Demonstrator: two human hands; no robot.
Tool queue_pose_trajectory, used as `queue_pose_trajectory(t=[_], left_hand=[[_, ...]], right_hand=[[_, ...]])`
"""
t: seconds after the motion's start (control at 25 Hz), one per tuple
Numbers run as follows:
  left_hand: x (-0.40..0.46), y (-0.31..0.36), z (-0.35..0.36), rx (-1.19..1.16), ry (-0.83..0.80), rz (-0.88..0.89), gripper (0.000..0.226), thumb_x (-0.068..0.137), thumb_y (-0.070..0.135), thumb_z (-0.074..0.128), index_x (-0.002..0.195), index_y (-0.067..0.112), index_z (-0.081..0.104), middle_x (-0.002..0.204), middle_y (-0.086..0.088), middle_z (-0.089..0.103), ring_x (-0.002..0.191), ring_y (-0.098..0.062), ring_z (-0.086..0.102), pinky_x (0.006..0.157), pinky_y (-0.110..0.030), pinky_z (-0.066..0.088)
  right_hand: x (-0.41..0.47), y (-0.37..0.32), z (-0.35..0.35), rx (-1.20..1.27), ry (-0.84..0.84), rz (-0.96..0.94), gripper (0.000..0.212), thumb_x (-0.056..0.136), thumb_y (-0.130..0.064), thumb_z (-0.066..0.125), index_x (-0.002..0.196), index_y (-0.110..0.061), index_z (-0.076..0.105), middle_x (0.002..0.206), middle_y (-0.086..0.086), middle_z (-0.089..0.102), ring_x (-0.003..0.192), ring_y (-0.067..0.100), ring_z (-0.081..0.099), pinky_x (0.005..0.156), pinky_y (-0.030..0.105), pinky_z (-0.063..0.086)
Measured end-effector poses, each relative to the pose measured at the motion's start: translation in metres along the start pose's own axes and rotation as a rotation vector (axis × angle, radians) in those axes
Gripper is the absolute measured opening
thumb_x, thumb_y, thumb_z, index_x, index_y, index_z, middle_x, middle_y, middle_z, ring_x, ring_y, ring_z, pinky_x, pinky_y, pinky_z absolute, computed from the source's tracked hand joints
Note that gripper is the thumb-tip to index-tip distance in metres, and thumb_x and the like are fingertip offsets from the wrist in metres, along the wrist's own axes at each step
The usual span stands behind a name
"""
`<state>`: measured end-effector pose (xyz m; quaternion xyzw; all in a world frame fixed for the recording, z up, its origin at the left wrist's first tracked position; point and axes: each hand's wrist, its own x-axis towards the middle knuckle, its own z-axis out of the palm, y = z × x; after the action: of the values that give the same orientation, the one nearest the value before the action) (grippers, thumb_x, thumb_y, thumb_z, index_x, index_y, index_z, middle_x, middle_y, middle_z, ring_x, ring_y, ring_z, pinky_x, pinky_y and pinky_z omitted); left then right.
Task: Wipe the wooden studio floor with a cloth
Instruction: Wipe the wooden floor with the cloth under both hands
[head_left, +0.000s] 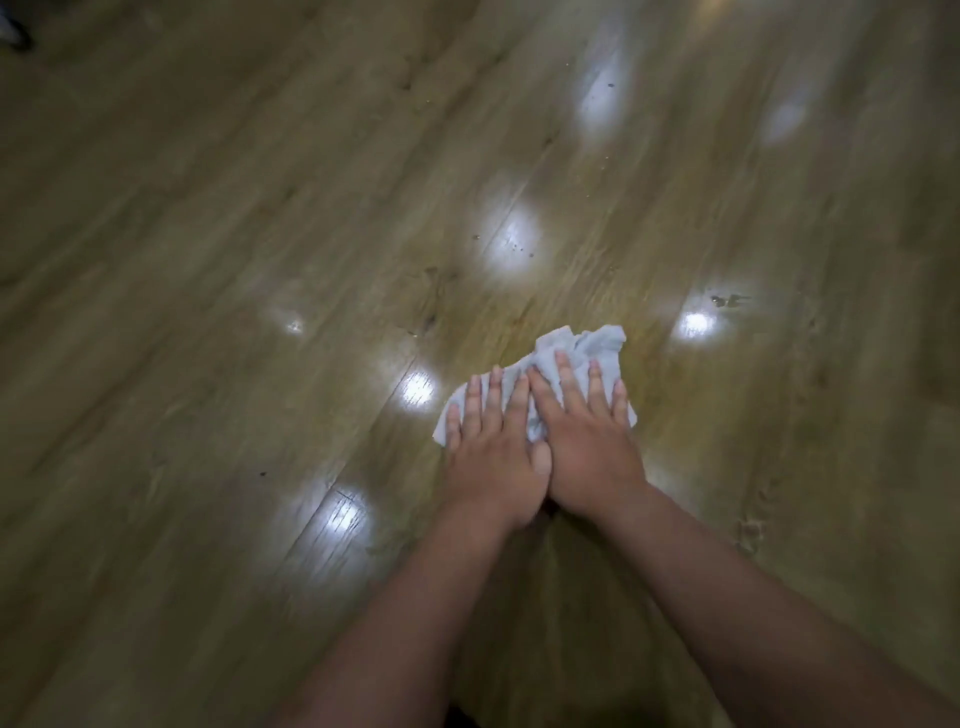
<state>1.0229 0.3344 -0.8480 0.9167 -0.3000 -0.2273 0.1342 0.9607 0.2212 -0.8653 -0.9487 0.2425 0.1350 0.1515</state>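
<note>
Crumpled pale cloth (582, 348) on glossy wooden floor (208, 260)

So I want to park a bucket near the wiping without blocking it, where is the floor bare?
The floor left of the cloth is bare boards, and so is the stretch right of the right hand. Ahead, small dark specks dot the boards. The crowded spot is the cloth itself, with the left hand and the right pressing flat on it.

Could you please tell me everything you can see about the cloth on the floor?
The cloth is a pale grey-white rag of soft fabric, crumpled and bunched rather than spread out. It lies on the glossy wooden floor. The left hand and right hand press on it side by side, fingers straight, covering its near half; its wrinkled far edge shows beyond the fingertips.
</note>
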Motion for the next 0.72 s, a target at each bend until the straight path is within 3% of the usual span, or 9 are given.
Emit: queue_pose_trajectory(t=[0.2,0.4,0.56,0.64,0.72], left_hand=[[0.080,0.038,0.004,-0.011,0.031,0.059,0.069,0.104,0.045,0.033,0.166,0.032,0.006,0.174,0.001,-0.008,0.158,-0.024,-0.019,0.125,-0.052,-0.017],[0.002,0.075,0.043,-0.021,-0.016,0.255,0.074,0.101,0.039,0.036,0.167,0.025,0.005,0.175,-0.002,-0.007,0.158,-0.021,-0.020,0.125,-0.046,-0.019],[-0.041,0.051,0.042,-0.024,-0.084,0.245,0.073,0.105,0.036,0.033,0.166,0.023,-0.005,0.173,0.000,-0.014,0.156,-0.015,-0.026,0.126,-0.042,-0.015],[-0.043,0.026,0.032,-0.006,-0.038,0.228,0.069,0.108,0.038,0.028,0.166,0.023,-0.006,0.173,0.001,-0.013,0.156,-0.014,-0.024,0.127,-0.040,-0.012],[-0.040,0.003,0.022,-0.001,0.030,0.194,0.066,0.109,0.041,0.026,0.166,0.024,-0.002,0.174,0.001,-0.009,0.158,-0.014,-0.020,0.128,-0.041,-0.009]], right_hand=[[0.058,0.044,-0.036,-0.010,-0.036,0.067,0.080,0.102,-0.060,0.036,0.165,-0.037,-0.007,0.172,-0.004,-0.023,0.159,0.034,-0.014,0.129,0.054,-0.004],[-0.046,0.079,-0.010,-0.029,0.031,0.190,0.088,0.101,-0.057,0.044,0.166,-0.030,-0.008,0.171,0.002,-0.024,0.160,0.034,-0.009,0.130,0.052,0.004],[-0.075,0.056,0.003,-0.033,-0.037,0.131,0.084,0.091,-0.066,0.007,0.162,-0.031,-0.019,0.168,0.000,-0.033,0.157,0.033,-0.023,0.129,0.048,-0.006],[-0.063,0.034,0.006,-0.028,-0.013,0.054,0.080,0.094,-0.061,0.009,0.164,-0.031,-0.016,0.168,-0.001,-0.033,0.157,0.033,-0.025,0.127,0.047,-0.009],[-0.045,0.015,0.008,-0.066,-0.006,-0.003,0.077,0.102,-0.056,0.023,0.166,-0.029,-0.009,0.170,0.000,-0.029,0.158,0.035,-0.022,0.127,0.050,-0.009]])
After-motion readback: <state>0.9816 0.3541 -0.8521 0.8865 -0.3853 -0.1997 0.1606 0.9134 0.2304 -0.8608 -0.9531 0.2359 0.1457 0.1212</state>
